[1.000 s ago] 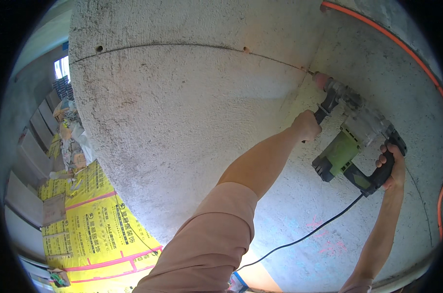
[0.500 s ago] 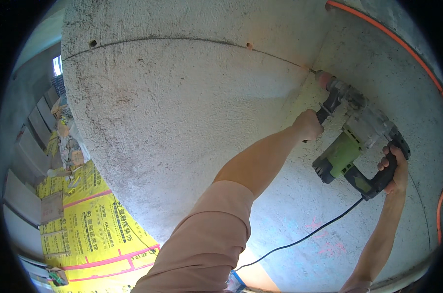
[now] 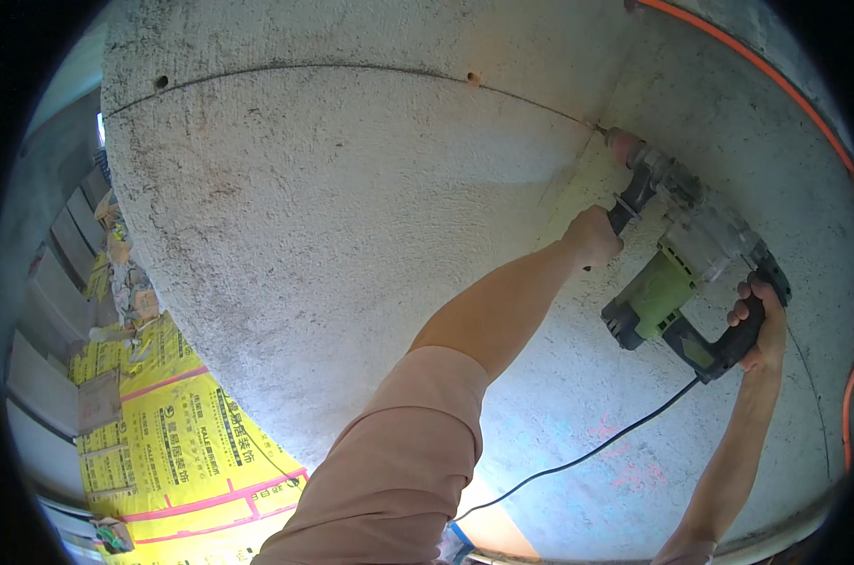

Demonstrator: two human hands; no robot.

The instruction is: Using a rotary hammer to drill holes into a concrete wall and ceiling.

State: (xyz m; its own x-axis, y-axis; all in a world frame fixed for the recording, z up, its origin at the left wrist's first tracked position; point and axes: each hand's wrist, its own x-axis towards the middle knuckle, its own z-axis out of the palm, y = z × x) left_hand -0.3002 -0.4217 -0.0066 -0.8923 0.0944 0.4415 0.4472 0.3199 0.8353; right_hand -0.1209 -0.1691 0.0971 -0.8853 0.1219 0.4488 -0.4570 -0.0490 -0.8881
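My left hand [image 3: 593, 237] is closed round the side handle of a green and black rotary hammer drill [image 3: 659, 292], and my right hand [image 3: 765, 315] grips its rear handle. The drill's bit meets the rough concrete wall [image 3: 333, 207] on a dark line [image 3: 351, 66], close to the corner, with orange dust round that spot. Two small holes [image 3: 161, 82] sit farther left along the same line. A black power cord [image 3: 615, 436] hangs from the base of the rear handle.
An orange conduit [image 3: 756, 61] curves along the upper right. At the lower left, yellow protective sheeting [image 3: 168, 424] with pink tape covers the floor. Grey panels [image 3: 40, 377] lean along the far left, beside piles of bags and debris [image 3: 133, 287].
The view has shifted slightly, with the wall line a little higher and further left in the picture. Both hands keep their grip on the drill, whose bit stays at the same spot.
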